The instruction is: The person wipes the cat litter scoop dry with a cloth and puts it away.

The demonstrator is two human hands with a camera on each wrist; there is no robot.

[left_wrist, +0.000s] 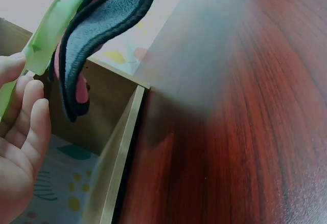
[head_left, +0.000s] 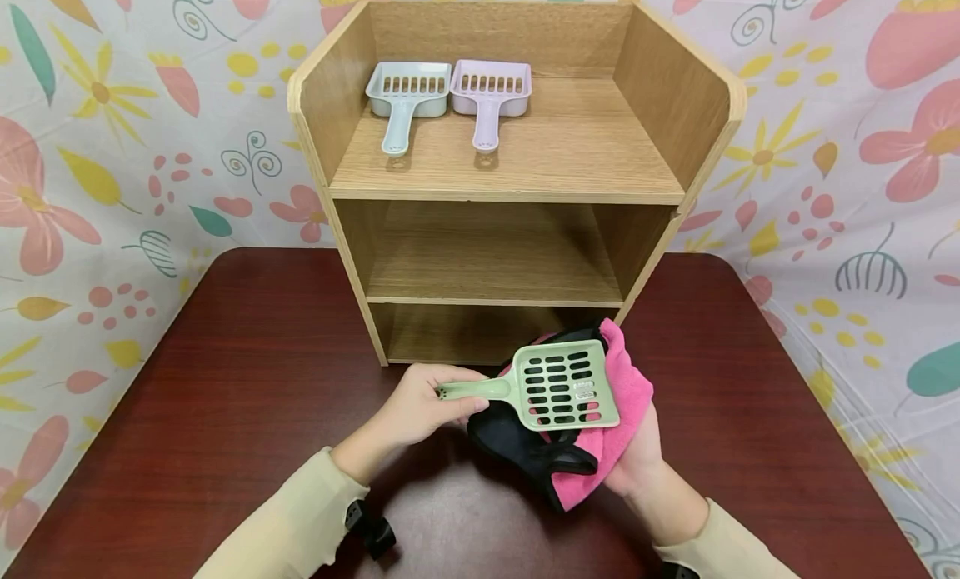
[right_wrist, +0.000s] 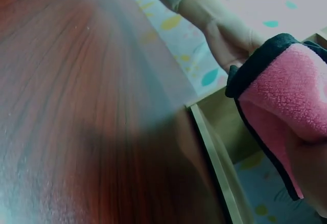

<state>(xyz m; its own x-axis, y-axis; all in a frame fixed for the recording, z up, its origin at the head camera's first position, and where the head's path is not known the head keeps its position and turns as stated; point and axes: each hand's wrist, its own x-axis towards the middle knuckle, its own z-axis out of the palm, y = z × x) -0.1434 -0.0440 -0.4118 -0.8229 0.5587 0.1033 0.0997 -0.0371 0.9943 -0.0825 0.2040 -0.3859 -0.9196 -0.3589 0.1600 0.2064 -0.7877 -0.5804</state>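
Note:
My left hand (head_left: 416, 406) pinches the handle of a light green slotted litter scoop (head_left: 517, 389) between thumb and fingers, slots facing up. Behind and under the scoop's head bunches a pink cloth (head_left: 628, 387) with a dark grey side and black edging. My right hand (head_left: 641, 458) holds this cloth from the right against the scoop; its fingers are hidden by the fabric. In the left wrist view, the left fingers (left_wrist: 36, 116) close on the green handle, and the cloth's grey side (left_wrist: 102, 29) hangs beside it. The right wrist view shows the cloth's pink face (right_wrist: 291, 75) over the right hand.
A wooden shelf unit (head_left: 506, 194) stands at the back of the dark red-brown table (head_left: 247, 412). On its top lie a pale blue scoop (head_left: 401, 117) and a lilac scoop (head_left: 487, 117), side by side at the left. A patterned curtain (head_left: 150, 146) surrounds the table.

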